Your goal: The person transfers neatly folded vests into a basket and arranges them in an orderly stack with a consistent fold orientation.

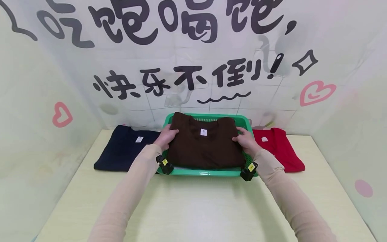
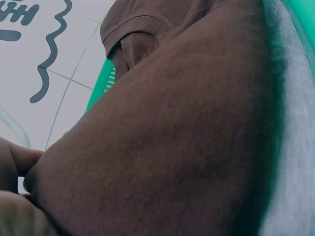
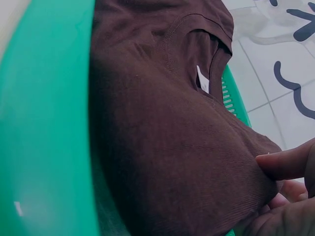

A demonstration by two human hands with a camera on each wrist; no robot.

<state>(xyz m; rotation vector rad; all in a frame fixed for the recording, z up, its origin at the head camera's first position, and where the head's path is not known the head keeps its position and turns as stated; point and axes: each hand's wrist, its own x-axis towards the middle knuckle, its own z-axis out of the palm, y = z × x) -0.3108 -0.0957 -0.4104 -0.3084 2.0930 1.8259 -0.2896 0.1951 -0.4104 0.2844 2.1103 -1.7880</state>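
A folded brown T-shirt (image 1: 205, 148) with a white neck label lies within the rim of a green plastic basket (image 1: 208, 172), its collar side toward the wall. My left hand (image 1: 167, 136) pinches the shirt's left edge near the shoulder. On the opposite edge my right hand (image 1: 246, 139) grips the cloth between thumb and fingers. The right wrist view shows that thumb (image 3: 283, 163) pressing on the brown fabric, with fingertips underneath. In the left wrist view, part of the left hand (image 2: 22, 214) shows at the shirt's corner. Whatever lies under the shirt is mostly hidden.
A folded navy shirt (image 1: 121, 151) lies left of the basket, and a folded red shirt (image 1: 279, 149) lies to its right. All stand on a pale wooden table (image 1: 193, 208). A wall with black lettering (image 1: 190, 77) rises behind, and side walls flank the table.
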